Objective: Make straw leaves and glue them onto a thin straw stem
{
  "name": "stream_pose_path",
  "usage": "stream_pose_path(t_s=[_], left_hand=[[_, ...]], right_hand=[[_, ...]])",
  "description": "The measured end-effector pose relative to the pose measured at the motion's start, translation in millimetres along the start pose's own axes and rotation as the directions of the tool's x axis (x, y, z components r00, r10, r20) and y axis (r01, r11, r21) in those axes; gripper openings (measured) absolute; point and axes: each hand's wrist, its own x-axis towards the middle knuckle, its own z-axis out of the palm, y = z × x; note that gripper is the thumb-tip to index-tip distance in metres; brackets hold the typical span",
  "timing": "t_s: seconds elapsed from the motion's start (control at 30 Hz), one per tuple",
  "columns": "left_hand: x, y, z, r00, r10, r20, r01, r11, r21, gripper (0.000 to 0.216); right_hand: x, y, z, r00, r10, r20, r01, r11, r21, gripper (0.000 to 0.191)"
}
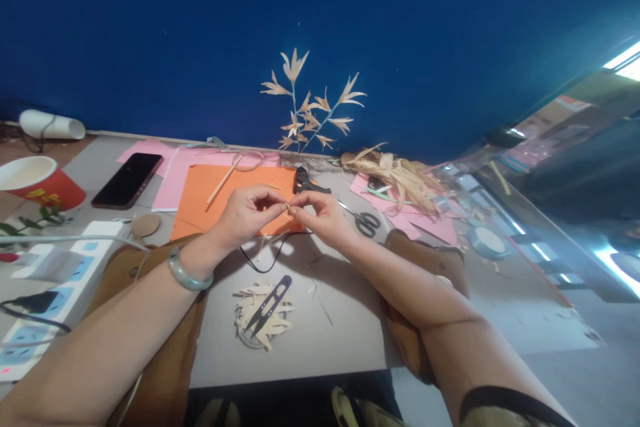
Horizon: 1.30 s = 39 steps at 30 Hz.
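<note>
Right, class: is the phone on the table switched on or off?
Off, as far as shows: the phone lies flat by the pink paper, its upward face black all over, nothing lit.

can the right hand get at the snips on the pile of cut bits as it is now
Probably yes: the snips lie uncovered on the pile, just below the right hand, open table between. It and the left hand pinch a straw piece though.

Pale green bangle (190, 271) on left wrist; dark-edged sleeve (505, 405) right arm.
</note>
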Motion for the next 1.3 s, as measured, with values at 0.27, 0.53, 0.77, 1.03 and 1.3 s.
stream_pose_path(t_s=[0.27,0.53,0.77,1.03,1.3], left_hand=[[3.1,-2.0,1.0,0.979,-0.186,0.082,0.2,0.955,-0.219,0.018],[3.3,7.1,-2.0,0.893,-0.346,0.288,0.436,0.823,-0.365,0.016],[3.0,5.6,-4.4,0.804,-0.406,0.434,0.587,0.657,-0.473,0.02],[4.2,10.3,-3.5,0.848,-0.372,0.377,0.521,0.713,-0.469,0.02],[3.9,4.9,-3.5,0.834,-0.361,0.416,0.54,0.684,-0.489,0.02]], right_hand=[[-1.9,0.7,3.9,1.0,0.008,-0.024,-0.007,1.0,0.004,0.017],[-2.0,-1.2,0.7,1.0,0.013,-0.005,-0.013,0.999,0.034,0.024],[-2.7,-4.0,1.2,0.997,0.072,0.002,-0.071,0.981,0.18,0.026],[-1.2,-1.9,3.7,0.96,0.238,0.147,-0.28,0.826,0.489,0.026],[-5.5,-5.4,5.3,0.996,0.085,0.003,-0.083,0.962,0.261,0.026]])
